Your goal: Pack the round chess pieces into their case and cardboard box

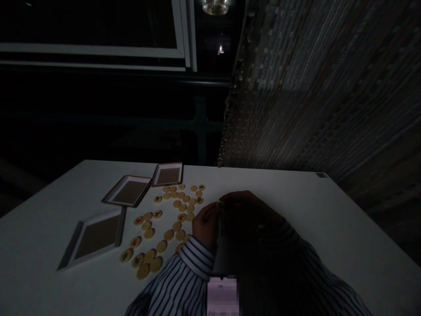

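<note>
My left hand (206, 224) is in front of me above the white table, its fingers curled and closed. My right hand (247, 205) lies right beside it in deep shadow, fingers bent towards the left fingertips. A small pale spot shows where the fingertips meet, too dark to name. To the left lie several round wooden xiangqi pieces (161, 246), scattered over the tabletop. A few show red characters, such as one red-marked piece (135, 242), others black ones, such as one black-marked piece (138, 260); many look blank. My left forearm overlaps the nearest pieces.
Three shallow rectangular trays stand left of the pieces: a near tray (79, 258), a middle tray (113, 191) and a far tray (180, 174). A bead-string curtain (296, 87) hangs behind the white table (335, 219) on the right. A small dark patch (321, 175) marks its far right corner.
</note>
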### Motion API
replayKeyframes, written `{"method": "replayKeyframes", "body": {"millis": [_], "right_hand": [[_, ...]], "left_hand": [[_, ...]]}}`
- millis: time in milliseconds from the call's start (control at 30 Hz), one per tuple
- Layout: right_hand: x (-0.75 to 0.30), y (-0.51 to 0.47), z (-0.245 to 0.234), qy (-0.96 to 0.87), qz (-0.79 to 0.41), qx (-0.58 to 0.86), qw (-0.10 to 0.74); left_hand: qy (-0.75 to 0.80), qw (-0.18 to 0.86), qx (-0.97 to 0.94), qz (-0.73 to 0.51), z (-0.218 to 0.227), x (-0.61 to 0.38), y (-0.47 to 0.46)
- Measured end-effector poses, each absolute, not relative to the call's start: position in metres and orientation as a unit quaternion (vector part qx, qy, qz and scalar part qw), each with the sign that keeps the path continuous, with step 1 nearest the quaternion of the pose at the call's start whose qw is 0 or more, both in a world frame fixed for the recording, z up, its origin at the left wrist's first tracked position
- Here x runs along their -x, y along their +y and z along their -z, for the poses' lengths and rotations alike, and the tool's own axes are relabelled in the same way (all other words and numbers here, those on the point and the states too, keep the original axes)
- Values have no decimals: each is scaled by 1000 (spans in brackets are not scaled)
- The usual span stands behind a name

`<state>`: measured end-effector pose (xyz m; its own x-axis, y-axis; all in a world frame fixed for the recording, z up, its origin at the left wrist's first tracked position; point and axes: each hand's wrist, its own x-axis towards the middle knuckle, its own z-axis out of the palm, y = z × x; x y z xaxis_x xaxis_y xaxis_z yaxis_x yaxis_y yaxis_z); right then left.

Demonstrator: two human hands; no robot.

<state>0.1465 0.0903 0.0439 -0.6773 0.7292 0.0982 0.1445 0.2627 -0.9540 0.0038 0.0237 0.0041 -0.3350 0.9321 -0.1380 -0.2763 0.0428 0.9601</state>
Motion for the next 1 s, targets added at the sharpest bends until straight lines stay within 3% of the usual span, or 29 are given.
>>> {"method": "replayKeyframes", "body": {"millis": [400,667,1000], "right_hand": [[-141,85,-48,-752,-516,295,284],[-141,88,-48,-881,-275,299,244],[-137,85,-55,-902,-208,325,194]], "left_hand": [[553,442,-357,-610,-3,-3,24],[547,462,-328,-617,-4,-3,24],[563,430,-363,-605,0,-2,25]]}}
